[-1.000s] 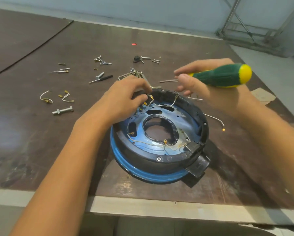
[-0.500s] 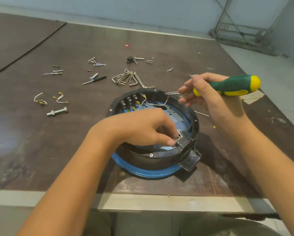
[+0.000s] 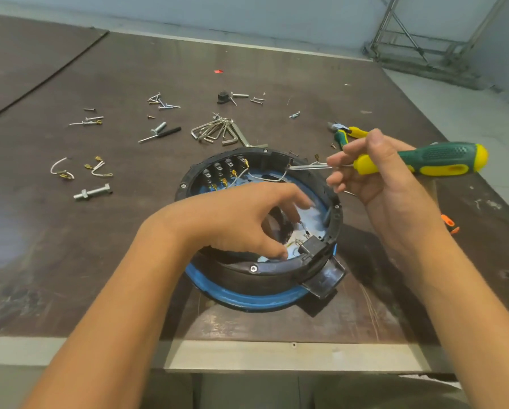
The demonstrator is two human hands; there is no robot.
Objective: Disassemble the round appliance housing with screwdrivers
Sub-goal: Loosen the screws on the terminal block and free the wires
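Partly, the round housing [image 3: 265, 276] is hidden. It is set on the dark table [image 3: 70, 261] near the front edge, with the black ring uppermost on a blue base [image 3: 247, 298], and much of its inside is covered by the left hand [image 3: 235, 219]. That hand is reached down into the ring with its fingers bent and spread. The thumb tip is laid by a black connector block [image 3: 312, 246] at the near right wall. The lower fingertips are masked by the hand itself, so whether anything is held cannot be told. A row of terminals [image 3: 223, 171] with thin wires is seen on the far inner wall.

The screwdriver [image 3: 436, 159], green and yellow in the handle, is gripped by the right hand [image 3: 377, 178], with fingers and thumb curled round the front of the handle. It is held level above the housing's far right rim with the shaft pointing left, and its tip is lost against the rim. An orange object [image 3: 449, 223] is half covered by the right forearm and cannot be identified. Yellow-handled pliers [image 3: 355, 131] are partly hidden behind the right hand. Farther back, a bunch of hex keys [image 3: 217, 129], scattered screws [image 3: 161, 101], a bolt [image 3: 92, 192] and cut wire pieces [image 3: 99, 169] are laid out. A mark on the handle's yellow part is too blurred to be read.
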